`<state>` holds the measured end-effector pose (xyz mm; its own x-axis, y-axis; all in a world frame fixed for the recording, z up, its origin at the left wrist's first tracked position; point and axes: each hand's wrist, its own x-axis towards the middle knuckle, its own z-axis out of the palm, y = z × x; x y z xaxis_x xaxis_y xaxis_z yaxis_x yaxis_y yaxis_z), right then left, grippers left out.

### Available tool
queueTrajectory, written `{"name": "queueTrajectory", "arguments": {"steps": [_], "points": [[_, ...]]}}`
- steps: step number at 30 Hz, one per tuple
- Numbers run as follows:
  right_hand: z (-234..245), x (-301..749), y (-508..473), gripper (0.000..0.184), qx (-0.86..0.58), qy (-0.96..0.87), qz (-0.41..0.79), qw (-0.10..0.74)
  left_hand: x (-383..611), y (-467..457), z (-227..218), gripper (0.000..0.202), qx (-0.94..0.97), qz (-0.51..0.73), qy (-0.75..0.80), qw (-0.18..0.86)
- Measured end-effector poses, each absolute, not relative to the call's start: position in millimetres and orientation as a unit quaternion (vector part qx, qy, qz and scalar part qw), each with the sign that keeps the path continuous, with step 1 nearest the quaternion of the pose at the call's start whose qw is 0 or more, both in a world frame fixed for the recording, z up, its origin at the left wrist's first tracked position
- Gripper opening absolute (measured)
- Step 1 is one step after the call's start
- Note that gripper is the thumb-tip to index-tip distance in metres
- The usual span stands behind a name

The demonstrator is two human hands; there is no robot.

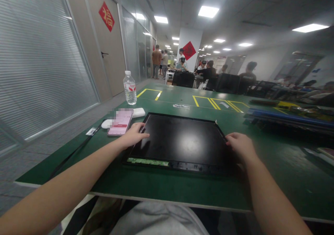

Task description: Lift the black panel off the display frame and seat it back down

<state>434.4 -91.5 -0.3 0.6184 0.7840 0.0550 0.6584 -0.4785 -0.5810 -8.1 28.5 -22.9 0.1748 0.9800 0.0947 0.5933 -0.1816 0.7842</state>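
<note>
A black LCD screen panel (182, 139) lies in front of me, its glossy face up and a ceiling light mirrored in it. Along its near edge runs a strip of green circuit board (148, 162). My left hand (134, 134) grips the panel's left side, thumb over the frame and fingers at the outer edge. At the opposite side, my right hand (241, 145) has its fingers closed on the right edge, with the fingertips partly hidden. Whether the panel rests fully on the table or is slightly raised, I cannot tell.
The green table (208, 193) carries a phone (120, 122), a white case (138, 112), a water bottle (129, 88) and a black strap (78, 148) on the left. Stacked panels (284, 118) stand at the right. Yellow tape (206, 98) marks the far side. Several people sit or stand beyond.
</note>
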Motion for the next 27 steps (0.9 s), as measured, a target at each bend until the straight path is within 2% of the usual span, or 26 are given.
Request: {"name": "queueTrajectory", "arguments": {"steps": [2, 7, 12, 20, 27], "points": [[1.0, 433.0, -92.3, 0.022, -0.853, -0.420, 0.112, 0.287, -12.5, 26.9, -17.8, 0.076, 0.733, 0.295, 0.535, 0.300], [2.1, 432.1, -93.5, 0.023, -0.854, -0.410, 0.126, 0.294, -29.9, 18.6, -1.9, 0.075, 0.851, 0.209, 0.432, 0.215], [2.3, 431.4, -93.6, 0.024, -0.852, -0.409, 0.128, 0.302, -38.2, 13.1, 6.8, 0.071, 0.891, 0.153, 0.339, 0.261], [1.4, 430.4, -93.6, 0.024, -0.852, -0.407, 0.128, 0.304, -37.1, 8.5, 13.5, 0.078, 0.895, 0.142, 0.311, 0.286], [-1.8, 434.9, -92.2, 0.025, -0.852, -0.412, 0.125, 0.299, -35.5, 6.3, 14.1, 0.079, 0.913, 0.121, 0.293, 0.256]]}}
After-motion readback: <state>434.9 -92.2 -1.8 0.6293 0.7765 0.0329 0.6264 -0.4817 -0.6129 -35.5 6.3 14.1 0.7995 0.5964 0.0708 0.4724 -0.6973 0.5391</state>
